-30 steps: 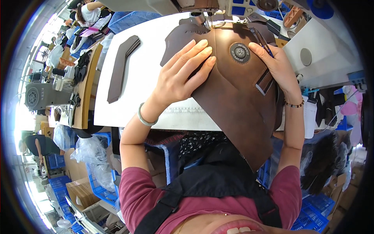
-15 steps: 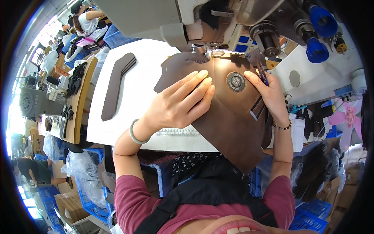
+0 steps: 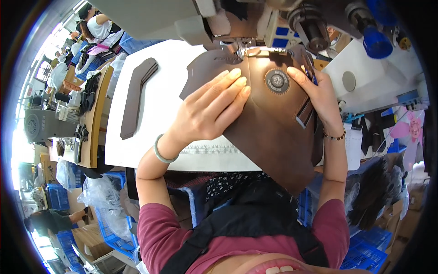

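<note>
A brown leather panel (image 3: 269, 141) lies on the white sewing table under the sewing machine's needle area (image 3: 244, 51). It bears a round dark badge (image 3: 277, 82) and a small rectangular metal-edged fitting (image 3: 303, 119). My left hand (image 3: 210, 102) rests flat on the panel, fingers stretched toward the needle. My right hand (image 3: 317, 93) grips the panel's right side, thumb on top beside the badge; its other fingers are mostly hidden. A slim dark tool with a blue part (image 3: 312, 75) shows between that thumb and the fingers.
Stacked dark brown strips (image 3: 137, 100) lie on the table's left. A printed ruler scale (image 3: 210, 149) runs along the near edge. The machine head (image 3: 150, 20) overhangs the far side. Blue crates (image 3: 109, 228) stand below left, a pink fan (image 3: 408, 128) at right. Other people sit far left.
The leather panel has slid a little away from me toward the machine, with both hands moving along on it. The whole view has also shifted slightly.
</note>
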`<control>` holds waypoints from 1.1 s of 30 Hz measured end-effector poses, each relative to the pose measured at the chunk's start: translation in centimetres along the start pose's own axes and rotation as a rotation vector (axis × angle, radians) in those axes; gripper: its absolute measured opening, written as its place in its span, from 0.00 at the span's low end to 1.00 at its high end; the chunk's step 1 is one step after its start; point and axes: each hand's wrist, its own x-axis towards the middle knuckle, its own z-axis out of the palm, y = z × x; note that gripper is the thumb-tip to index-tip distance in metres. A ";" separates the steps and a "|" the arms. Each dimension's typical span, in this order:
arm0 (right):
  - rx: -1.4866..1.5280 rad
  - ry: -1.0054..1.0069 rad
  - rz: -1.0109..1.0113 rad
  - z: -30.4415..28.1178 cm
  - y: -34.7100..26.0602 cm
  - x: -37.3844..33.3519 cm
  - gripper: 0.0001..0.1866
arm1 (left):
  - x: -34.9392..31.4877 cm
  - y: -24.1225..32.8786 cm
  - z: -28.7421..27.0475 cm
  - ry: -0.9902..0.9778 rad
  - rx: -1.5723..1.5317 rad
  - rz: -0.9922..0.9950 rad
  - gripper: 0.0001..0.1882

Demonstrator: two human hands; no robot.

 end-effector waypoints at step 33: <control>0.103 -0.082 0.040 -0.3 0.2 0.1 0.18 | -2.0 0.2 3.1 0.223 -0.048 -0.017 0.11</control>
